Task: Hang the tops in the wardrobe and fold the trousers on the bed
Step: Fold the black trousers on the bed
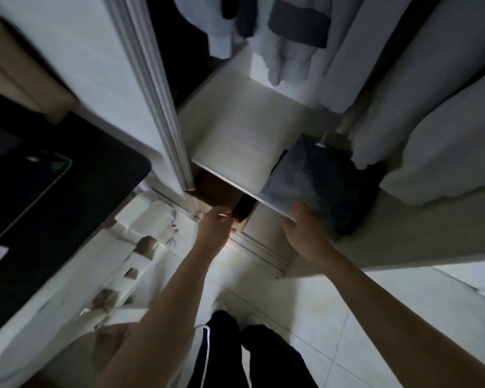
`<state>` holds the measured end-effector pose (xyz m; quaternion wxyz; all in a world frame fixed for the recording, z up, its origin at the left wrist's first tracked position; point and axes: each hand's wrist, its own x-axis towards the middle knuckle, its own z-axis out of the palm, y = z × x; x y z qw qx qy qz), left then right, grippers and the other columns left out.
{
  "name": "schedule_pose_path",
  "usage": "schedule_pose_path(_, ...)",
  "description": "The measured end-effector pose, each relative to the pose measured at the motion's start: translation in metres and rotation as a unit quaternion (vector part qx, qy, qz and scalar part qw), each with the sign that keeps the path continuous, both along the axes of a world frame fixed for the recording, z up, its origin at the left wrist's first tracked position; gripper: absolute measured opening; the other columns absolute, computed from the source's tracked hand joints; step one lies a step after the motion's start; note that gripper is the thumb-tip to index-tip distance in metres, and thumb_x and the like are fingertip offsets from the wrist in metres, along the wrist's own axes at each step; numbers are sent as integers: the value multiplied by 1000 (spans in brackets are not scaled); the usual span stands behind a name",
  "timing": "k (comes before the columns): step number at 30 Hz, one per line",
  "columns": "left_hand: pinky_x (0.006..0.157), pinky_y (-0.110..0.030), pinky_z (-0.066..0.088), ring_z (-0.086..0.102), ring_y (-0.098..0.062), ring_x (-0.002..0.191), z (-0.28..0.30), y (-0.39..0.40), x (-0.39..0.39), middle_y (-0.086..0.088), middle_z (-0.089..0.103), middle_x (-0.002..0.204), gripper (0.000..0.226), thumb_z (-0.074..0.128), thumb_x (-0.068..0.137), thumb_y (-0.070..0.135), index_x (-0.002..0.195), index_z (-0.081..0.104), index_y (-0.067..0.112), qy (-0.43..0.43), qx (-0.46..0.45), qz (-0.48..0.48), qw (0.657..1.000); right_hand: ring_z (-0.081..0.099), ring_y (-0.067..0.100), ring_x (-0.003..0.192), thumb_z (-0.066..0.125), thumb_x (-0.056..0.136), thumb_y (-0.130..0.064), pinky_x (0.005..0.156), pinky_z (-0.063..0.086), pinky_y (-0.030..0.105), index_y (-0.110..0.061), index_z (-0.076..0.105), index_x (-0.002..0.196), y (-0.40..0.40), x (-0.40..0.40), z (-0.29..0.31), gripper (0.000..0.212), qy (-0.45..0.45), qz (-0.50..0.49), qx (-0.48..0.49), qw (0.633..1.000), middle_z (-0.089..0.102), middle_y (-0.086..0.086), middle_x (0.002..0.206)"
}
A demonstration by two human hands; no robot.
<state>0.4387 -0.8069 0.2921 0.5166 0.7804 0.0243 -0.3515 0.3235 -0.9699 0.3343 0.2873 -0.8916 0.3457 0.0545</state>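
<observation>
While no label or writing reads in this dim, blurred view, the layout is plain. Folded blue denim trousers [305, 177] lie on the white wardrobe shelf [235, 141], near its front edge, a darker folded garment [359, 197] just beside them. Right hand [305, 233] touches the trousers' near corner; finger state cannot be told. Left hand [214, 224] pinches a small dark object [242, 210] below the shelf edge. Pale hanging tops [286, 51] above. White wardrobe door [140, 88] stands left; black desk [53, 186] beyond; white bedding [445, 135] right.
</observation>
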Motion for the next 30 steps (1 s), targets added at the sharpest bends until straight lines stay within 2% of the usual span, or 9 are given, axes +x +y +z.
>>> schedule_pose_path(2,77,-40,57,70,-18,72,20,35,-18,0,74,84,26,47,89,2,104,63,15,-6,-14,78,997,58,27,110,51,96,-21,84,45,30,-4,49,126,26,6,13,34,-27,69,32,997,60,15,118)
schedule_pose_path(4,73,-34,58,71,-12,69,33,66,-41,4,74,80,25,48,90,2,100,63,19,-33,-25,145,989,58,22,111,51,97,-21,83,40,23,-6,49,129,50,10,24,36,-45,125,79,988,61,10,120)
schedule_pose_path(8,64,-26,52,69,-9,66,52,116,-94,3,73,80,23,49,92,3,101,63,20,-91,-13,249,964,57,24,110,50,97,-21,90,46,33,-7,48,130,87,6,36,35,-51,248,120,960,60,10,121)
schedule_pose_path(12,65,-30,53,69,-12,66,60,164,-173,4,73,76,25,49,91,7,96,63,27,-132,22,389,912,55,23,115,48,98,-18,95,44,32,-7,51,129,121,-8,43,33,-53,363,130,921,60,9,121)
schedule_pose_path(16,67,-33,55,67,-10,62,64,193,-261,10,72,72,26,51,92,5,92,65,28,-136,48,506,851,58,19,103,47,99,-23,87,48,32,-11,53,127,164,-31,46,31,-40,450,144,880,61,4,114)
schedule_pose_path(20,64,-30,52,66,-11,59,69,214,-358,7,71,69,30,50,93,3,89,65,29,-133,75,596,789,60,19,97,49,97,-22,78,44,25,-12,56,121,226,-73,51,27,-34,549,163,819,61,1,105)
schedule_pose_path(23,66,-35,55,66,-12,61,74,227,-427,5,72,73,29,49,95,6,92,64,30,-131,92,651,742,58,13,90,49,97,-22,74,39,17,-14,57,119,271,-118,57,25,-34,632,172,755,60,-3,100)
schedule_pose_path(27,61,-27,51,62,-5,58,84,238,-508,3,72,73,26,51,94,6,94,63,29,-133,115,709,682,61,20,95,50,96,-19,83,47,29,-12,58,120,327,-184,73,27,-22,709,176,683,65,3,101)
schedule_pose_path(30,68,-33,54,67,-16,68,93,248,-578,-1,73,78,27,51,95,5,95,62,30,-124,113,749,641,61,20,100,51,96,-19,89,46,30,-11,59,120,368,-249,83,27,-26,762,174,623,67,6,106)
